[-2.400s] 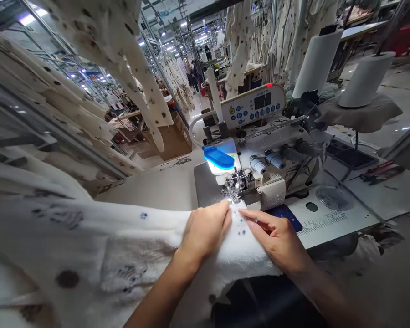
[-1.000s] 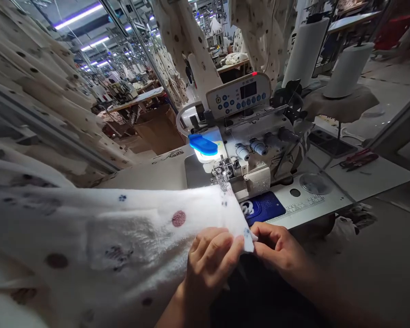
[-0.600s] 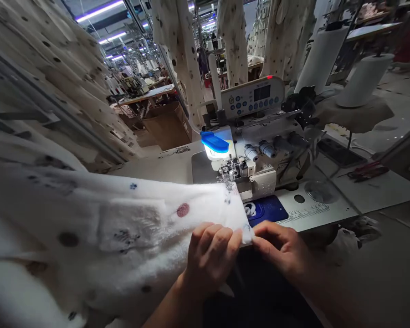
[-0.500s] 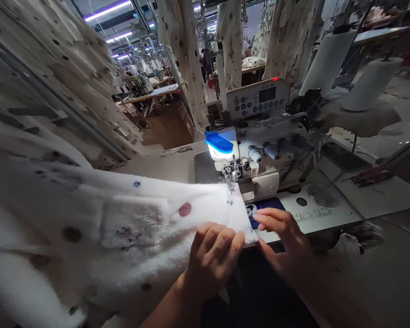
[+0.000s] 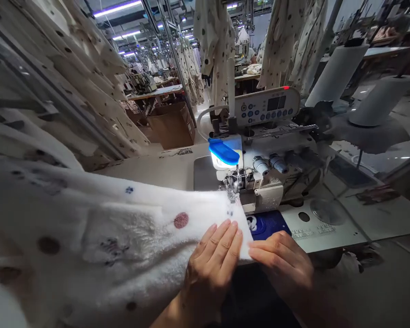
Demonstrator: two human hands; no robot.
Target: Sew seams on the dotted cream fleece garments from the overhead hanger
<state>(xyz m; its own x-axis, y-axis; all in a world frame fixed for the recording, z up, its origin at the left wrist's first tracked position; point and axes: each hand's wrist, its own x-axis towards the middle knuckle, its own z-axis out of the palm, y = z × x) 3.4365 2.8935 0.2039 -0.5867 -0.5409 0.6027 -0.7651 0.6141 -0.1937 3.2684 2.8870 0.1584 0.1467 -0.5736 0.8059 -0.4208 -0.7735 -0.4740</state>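
A white plush garment piece (image 5: 146,218) with dark spots, paw prints and a pocket-like patch spreads across the left of the sewing machine table. Its far right corner lies under the presser foot (image 5: 233,193) of the sewing machine (image 5: 269,196), lit by a lamp with a blue cover (image 5: 224,151). My left hand (image 5: 213,257) rests flat on the fabric, fingers stretched toward the foot. At the near right corner, my right hand (image 5: 282,257) pinches the fabric edge between thumb and fingers; the thumb is mostly hidden.
A control panel (image 5: 266,107) tops the machine. White thread cones (image 5: 338,73) stand at right. A dark blue panel (image 5: 268,223) lies beside the fabric. Behind are a cardboard box (image 5: 172,125) and hanging spotted garments (image 5: 213,41). A clear round dish (image 5: 327,211) sits on the table.
My left hand has gone from curled fingers gripping the fabric edge to lying flat on it. My right hand, apart before, has closed on the fabric's corner. The view has shifted slightly.
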